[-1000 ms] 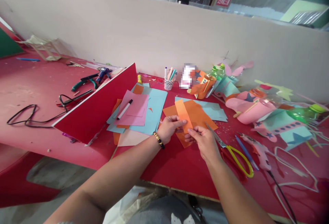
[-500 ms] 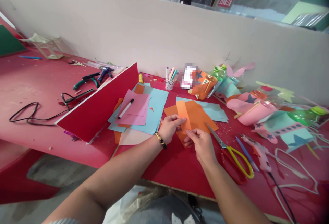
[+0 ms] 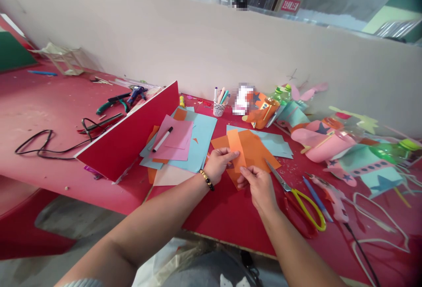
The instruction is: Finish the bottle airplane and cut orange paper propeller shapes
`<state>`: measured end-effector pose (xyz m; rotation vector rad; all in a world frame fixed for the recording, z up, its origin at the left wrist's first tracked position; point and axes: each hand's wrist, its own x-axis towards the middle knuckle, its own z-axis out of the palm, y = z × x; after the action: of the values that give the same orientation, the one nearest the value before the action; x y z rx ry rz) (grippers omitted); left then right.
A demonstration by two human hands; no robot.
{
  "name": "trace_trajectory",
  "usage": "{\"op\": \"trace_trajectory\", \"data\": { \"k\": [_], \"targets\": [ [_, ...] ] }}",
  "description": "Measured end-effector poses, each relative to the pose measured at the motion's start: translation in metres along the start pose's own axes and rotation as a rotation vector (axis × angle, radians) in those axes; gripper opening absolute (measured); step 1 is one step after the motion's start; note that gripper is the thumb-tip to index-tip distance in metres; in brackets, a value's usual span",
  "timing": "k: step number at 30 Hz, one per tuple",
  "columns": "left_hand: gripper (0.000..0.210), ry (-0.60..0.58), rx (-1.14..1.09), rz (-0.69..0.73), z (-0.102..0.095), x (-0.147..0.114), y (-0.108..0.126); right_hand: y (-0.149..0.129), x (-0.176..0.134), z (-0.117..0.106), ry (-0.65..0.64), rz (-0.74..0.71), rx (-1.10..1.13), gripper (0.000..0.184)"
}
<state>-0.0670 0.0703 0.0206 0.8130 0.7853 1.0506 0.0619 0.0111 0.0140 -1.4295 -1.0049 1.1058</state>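
Note:
A narrow orange paper strip [image 3: 236,144] is pinched between both hands above the table. My left hand [image 3: 220,164], with a beaded bracelet at the wrist, grips its left edge between thumb and fingers. At the strip's lower end, my right hand [image 3: 259,184] pinches the corner. Beneath it lies a larger sheet of orange paper [image 3: 259,148], partly covered by the strip and my fingers. Scissors [image 3: 292,190] with yellow and red handles rest just right of my right hand, their blades pointing at the orange sheet.
Left of my hands, pink paper [image 3: 180,150] and blue paper [image 3: 206,131] are stacked, a marker [image 3: 162,139] on top. A red divider board [image 3: 132,133] stands beyond. At right are a blue pen [image 3: 317,199], a glue gun [image 3: 332,197] with cords and several paper-covered bottle crafts [image 3: 332,139]. A pen cup [image 3: 218,108] stands behind.
The view has shifted very slightly. Both hands keep the same hold on the orange strip.

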Motion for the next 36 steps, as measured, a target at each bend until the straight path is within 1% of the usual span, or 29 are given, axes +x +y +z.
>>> {"op": "trace_trajectory", "data": {
  "k": [6,13,16,26,36],
  "targets": [
    [0.037,0.007,0.007,0.002,-0.0002,0.0003,0.0009,0.0007,0.0016,0.0011,-0.004,-0.005,0.039,0.029],
    [0.034,-0.009,0.009,0.018,-0.0016,0.0013,-0.0002,0.0042,0.0037,0.0005,-0.062,0.035,0.116,0.023],
    [0.034,-0.014,0.006,0.018,-0.0019,0.0017,-0.0012,0.0047,0.0037,0.0005,-0.084,0.033,0.108,0.023],
    [0.035,0.010,0.026,0.012,-0.0010,0.0026,-0.0016,0.0075,0.0034,-0.0004,-0.049,0.012,0.044,0.030],
    [0.037,0.022,0.031,0.021,-0.0003,0.0030,-0.0017,0.0077,0.0031,0.0000,-0.022,-0.004,0.050,0.030]
  ]
}}
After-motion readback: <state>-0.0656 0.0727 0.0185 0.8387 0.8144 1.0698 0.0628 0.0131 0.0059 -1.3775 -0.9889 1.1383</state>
